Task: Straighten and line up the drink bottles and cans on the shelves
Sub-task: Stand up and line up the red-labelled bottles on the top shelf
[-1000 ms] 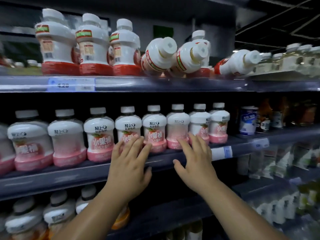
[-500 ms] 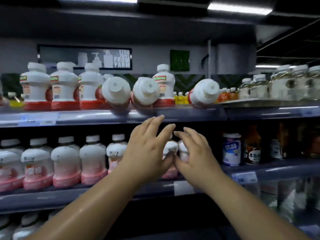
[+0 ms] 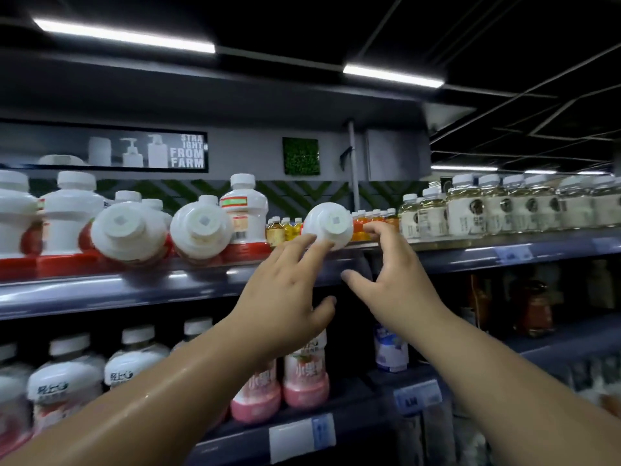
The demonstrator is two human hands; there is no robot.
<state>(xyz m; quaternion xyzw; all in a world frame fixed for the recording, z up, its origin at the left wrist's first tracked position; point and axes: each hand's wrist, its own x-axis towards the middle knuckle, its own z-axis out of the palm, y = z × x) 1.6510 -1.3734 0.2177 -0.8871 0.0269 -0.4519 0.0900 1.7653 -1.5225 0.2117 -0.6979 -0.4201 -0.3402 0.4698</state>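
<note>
While the spread left hand (image 3: 282,297) touches a toppled bottle (image 3: 327,223), right hand (image 3: 393,280) wide beside it, its label hidden.

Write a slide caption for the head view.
Left hand and right hand flank a toppled white bottle on the upper shelf.

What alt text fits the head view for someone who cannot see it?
The left hand touches, with straight fingers, a white bottle lying on its side on the upper shelf, cap toward the camera; the right hand is open just right of it. Two more tipped bottles lie further left among upright bottles.
</note>
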